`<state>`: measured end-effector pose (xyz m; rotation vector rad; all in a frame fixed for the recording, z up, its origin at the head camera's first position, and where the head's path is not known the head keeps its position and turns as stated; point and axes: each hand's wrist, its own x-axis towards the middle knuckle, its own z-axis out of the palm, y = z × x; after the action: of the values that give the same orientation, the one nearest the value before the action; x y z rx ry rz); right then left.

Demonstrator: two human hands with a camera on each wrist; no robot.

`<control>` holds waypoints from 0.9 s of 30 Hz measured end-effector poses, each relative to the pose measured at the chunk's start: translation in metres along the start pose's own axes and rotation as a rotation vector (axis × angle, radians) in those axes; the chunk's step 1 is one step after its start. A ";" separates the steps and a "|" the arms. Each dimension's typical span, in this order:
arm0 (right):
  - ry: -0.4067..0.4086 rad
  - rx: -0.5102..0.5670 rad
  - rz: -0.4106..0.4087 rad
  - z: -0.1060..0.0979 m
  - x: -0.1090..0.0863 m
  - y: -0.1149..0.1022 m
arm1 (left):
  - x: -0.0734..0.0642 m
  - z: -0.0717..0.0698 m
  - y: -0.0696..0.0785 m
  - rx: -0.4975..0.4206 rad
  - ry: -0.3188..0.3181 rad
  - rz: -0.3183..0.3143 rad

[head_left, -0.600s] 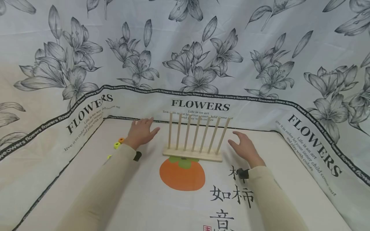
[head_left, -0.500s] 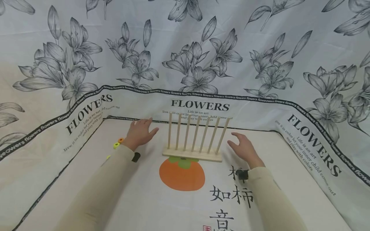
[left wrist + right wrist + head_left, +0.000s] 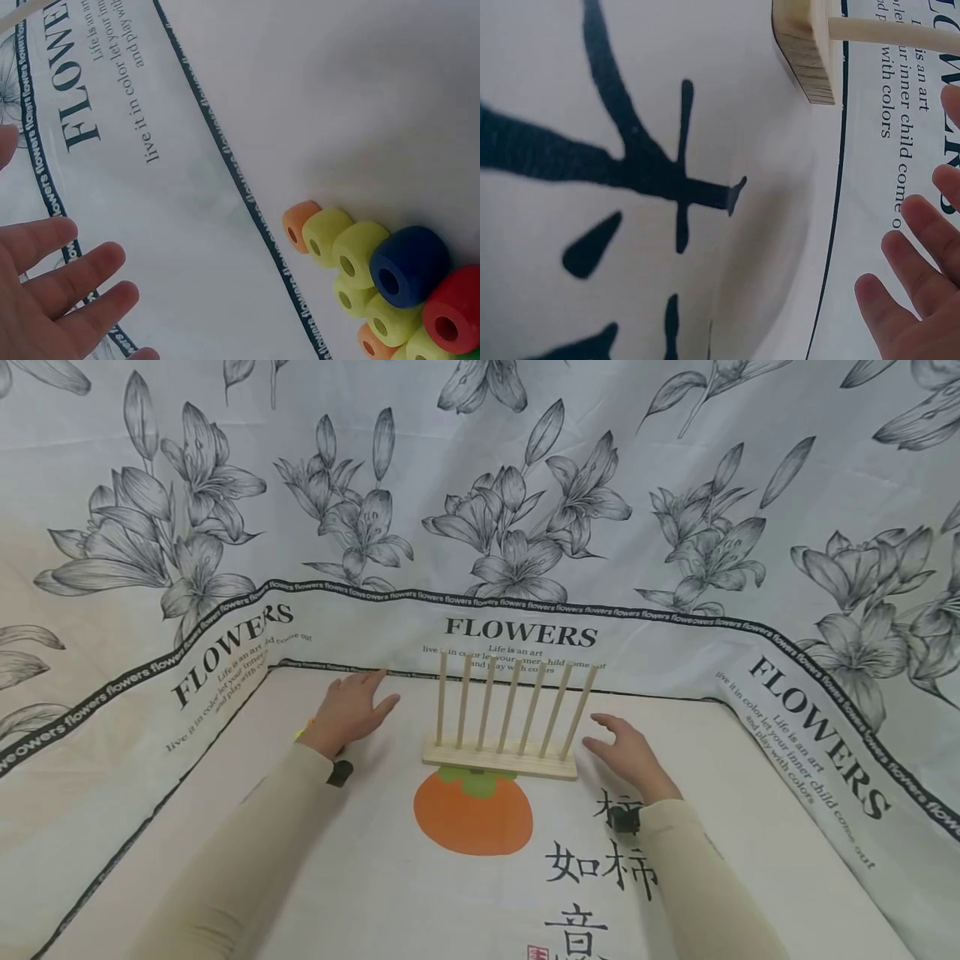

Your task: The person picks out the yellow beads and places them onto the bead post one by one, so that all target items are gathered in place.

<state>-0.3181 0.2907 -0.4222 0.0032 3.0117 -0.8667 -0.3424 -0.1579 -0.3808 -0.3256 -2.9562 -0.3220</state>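
Fingers (image 3: 90, 281) loosely extended and empty, the left hand (image 3: 350, 714) and right hand (image 3: 628, 758) flank a seven-peg wooden rack (image 3: 498, 762) on the counter (image 3: 352, 868); colourful beads (image 3: 401, 315) lie near the left.

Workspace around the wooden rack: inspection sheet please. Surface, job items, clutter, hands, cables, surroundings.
Surface: pale tabletop with an orange fruit print and black characters.
Rack: wooden rack stands at the fruit print's leafy top; seven upright rods, no beads on them.
Beads: orange, yellow, blue, red and green beads clustered; cropped in the left wrist view, so full count can't be told.
Clutter: nothing seen.
Hands: left hand and right hand on either side of the rack, holding nothing; a black device on each wrist.
Cables: nothing seen.
Surroundings: flower-print cloth behind and at both sides, lettered FLOWERS.
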 end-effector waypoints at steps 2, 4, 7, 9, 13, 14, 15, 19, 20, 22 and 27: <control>-0.007 0.013 0.002 0.001 0.000 0.000 | -0.001 -0.002 -0.001 -0.005 -0.003 -0.005; -0.017 0.022 0.005 0.002 0.000 0.000 | -0.003 -0.003 -0.002 -0.011 -0.002 -0.005; -0.041 0.044 0.016 0.004 0.000 0.001 | -0.005 -0.003 -0.007 -0.029 0.002 -0.005; -0.060 0.057 0.026 0.005 0.000 0.002 | -0.007 -0.002 -0.011 -0.041 0.003 -0.005; -0.096 0.073 0.028 0.008 -0.001 0.004 | -0.010 0.001 -0.019 -0.059 -0.015 -0.017; -0.105 0.075 0.025 0.009 -0.002 0.004 | -0.011 0.001 -0.021 -0.066 -0.024 -0.024; -0.114 0.072 0.015 0.010 -0.002 0.004 | -0.012 0.001 -0.024 -0.072 -0.029 -0.028; -0.141 0.057 -0.025 0.013 -0.001 0.005 | -0.015 -0.001 -0.033 -0.108 -0.045 -0.035; -0.145 0.055 -0.034 0.014 -0.001 0.005 | -0.016 -0.001 -0.035 -0.116 -0.050 -0.037; -0.150 0.051 -0.050 0.015 -0.001 0.005 | -0.017 -0.002 -0.040 -0.133 -0.061 -0.039; -0.162 0.045 -0.075 0.017 0.000 0.006 | -0.022 -0.003 -0.048 -0.175 -0.076 -0.061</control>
<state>-0.3178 0.2867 -0.4392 -0.1722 2.8577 -0.8938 -0.3324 -0.2089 -0.3910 -0.2735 -3.0237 -0.5903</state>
